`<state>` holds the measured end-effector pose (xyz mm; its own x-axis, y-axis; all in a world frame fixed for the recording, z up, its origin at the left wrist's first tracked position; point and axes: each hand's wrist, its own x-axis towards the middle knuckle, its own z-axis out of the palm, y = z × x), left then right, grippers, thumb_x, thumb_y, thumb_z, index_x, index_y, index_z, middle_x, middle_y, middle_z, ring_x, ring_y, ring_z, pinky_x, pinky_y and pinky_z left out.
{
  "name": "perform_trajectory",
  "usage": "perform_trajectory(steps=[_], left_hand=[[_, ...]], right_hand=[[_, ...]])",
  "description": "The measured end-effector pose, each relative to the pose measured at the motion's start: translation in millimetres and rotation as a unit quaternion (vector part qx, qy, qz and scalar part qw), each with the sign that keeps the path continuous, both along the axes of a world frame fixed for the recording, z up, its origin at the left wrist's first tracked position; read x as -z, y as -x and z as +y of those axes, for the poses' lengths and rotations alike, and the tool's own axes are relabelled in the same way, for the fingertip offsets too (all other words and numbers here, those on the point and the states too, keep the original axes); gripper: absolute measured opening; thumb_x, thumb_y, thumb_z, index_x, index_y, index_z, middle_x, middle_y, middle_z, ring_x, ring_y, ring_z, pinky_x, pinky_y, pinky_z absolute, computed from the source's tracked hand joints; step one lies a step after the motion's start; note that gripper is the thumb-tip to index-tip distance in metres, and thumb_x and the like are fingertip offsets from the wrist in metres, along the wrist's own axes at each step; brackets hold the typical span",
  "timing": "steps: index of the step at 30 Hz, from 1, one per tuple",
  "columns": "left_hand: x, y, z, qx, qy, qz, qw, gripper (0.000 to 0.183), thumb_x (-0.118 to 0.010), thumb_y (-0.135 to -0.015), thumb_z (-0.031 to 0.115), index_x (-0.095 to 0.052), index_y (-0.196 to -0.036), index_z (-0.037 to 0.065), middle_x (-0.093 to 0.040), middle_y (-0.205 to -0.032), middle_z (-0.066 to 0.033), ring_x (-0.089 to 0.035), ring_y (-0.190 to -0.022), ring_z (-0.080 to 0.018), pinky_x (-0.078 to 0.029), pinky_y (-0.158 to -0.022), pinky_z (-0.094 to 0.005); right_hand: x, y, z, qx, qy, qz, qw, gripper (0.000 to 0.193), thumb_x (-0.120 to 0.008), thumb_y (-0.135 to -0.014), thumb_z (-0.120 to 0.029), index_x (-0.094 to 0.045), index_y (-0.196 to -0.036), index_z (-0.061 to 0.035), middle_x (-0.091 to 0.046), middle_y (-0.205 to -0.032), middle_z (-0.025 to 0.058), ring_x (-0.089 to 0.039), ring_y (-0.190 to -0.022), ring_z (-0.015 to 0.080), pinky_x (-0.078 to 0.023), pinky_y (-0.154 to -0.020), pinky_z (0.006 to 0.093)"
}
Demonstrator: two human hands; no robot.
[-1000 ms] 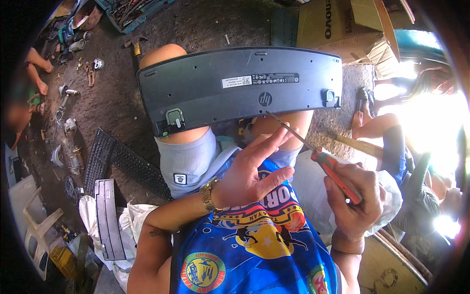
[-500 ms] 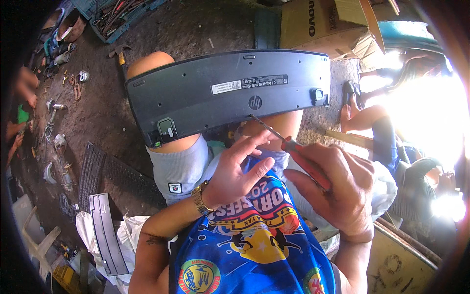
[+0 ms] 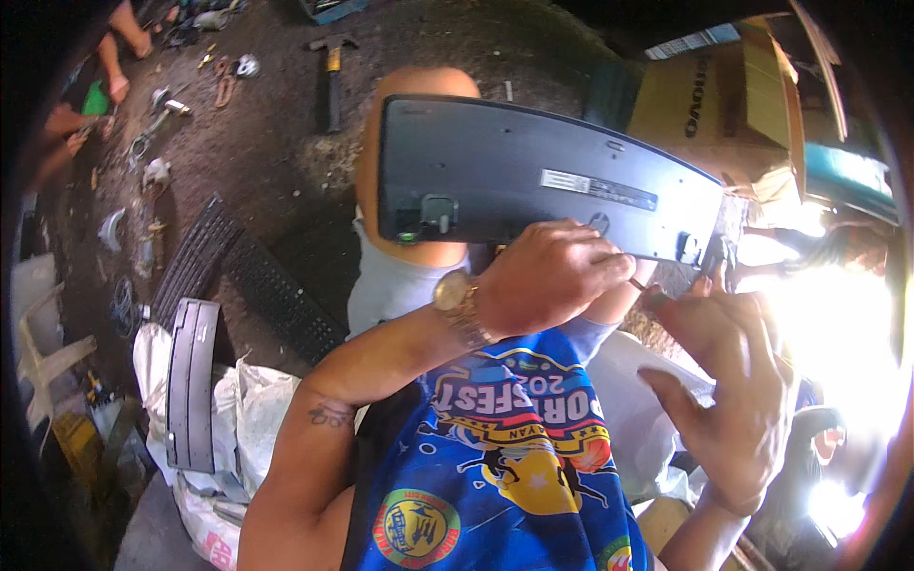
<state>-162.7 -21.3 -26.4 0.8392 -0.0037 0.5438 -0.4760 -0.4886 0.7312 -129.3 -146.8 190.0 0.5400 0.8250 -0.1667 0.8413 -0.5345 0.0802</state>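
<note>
The left hand (image 3: pixel 552 276) is closed on the near edge of an upturned dark keyboard (image 3: pixel 533 176), knuckles up and fingers curled over the rim near the middle of its length; a gold watch (image 3: pixel 457 300) sits on the wrist just behind. The keyboard lies across the person's bare knee (image 3: pixel 414 90), its underside facing up, with a pale label (image 3: pixel 598 188) just beyond the knuckles and a folding foot (image 3: pixel 436 211) to the left of the hand. The right hand (image 3: pixel 733 381) is open, fingers spread and slightly bent, palm turned toward the left hand; it hangs just right of and below the keyboard's right end, and I cannot tell whether its fingertips touch that corner. Nothing shows in its grasp. Below both hands is the blue printed shirt (image 3: pixel 514 476), and grey shorts (image 3: pixel 395 285) show just under the left wrist. Well to the left of the left forearm, two more dark keyboards (image 3: pixel 238 271) lie flat on the dirt ground, and a grey one (image 3: pixel 190 381) rests on white sacks (image 3: pixel 238 419). Far beyond the left hand a hammer (image 3: pixel 331 76) lies on the ground among small scraps. Beyond the right hand, past the keyboard's far corner, stands a cardboard box (image 3: pixel 714 105). At the far upper left another person's legs (image 3: pixel 86 105) are at the picture's rim. Strong glare washes out the area right of the open hand.
</note>
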Motion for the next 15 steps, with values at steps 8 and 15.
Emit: perform_trajectory(steps=[8,15], left_hand=[[-4,-4,-6,-0.027,0.012,-0.023,0.999,0.034,-0.078,-0.079,0.012,-0.07,-0.111,0.004,-0.073,-0.112,-0.013,-0.072,-0.104,-0.0287,-0.056,-0.096,-0.0408],[-13,3,7,-0.09,-0.181,0.1,0.974,0.102,-0.088,-0.069,0.032,-0.037,-0.154,0.009,-0.036,-0.159,-0.0157,-0.032,-0.146,-0.0416,-0.027,-0.118,-0.0592]], right_hand=[[-2,-13,-9,-0.08,-0.08,0.023,0.993,0.04,-0.083,-0.069,-0.011,-0.074,-0.108,-0.0124,-0.066,-0.118,0.0139,-0.068,-0.091,0.025,-0.056,-0.068,0.037],[-7,-33,-76,0.022,-0.145,0.055,0.988,0.031,-0.073,-0.079,-0.002,-0.075,-0.11,-0.0036,-0.073,-0.083,0.0102,-0.071,-0.082,0.0213,-0.057,-0.079,0.0339]])
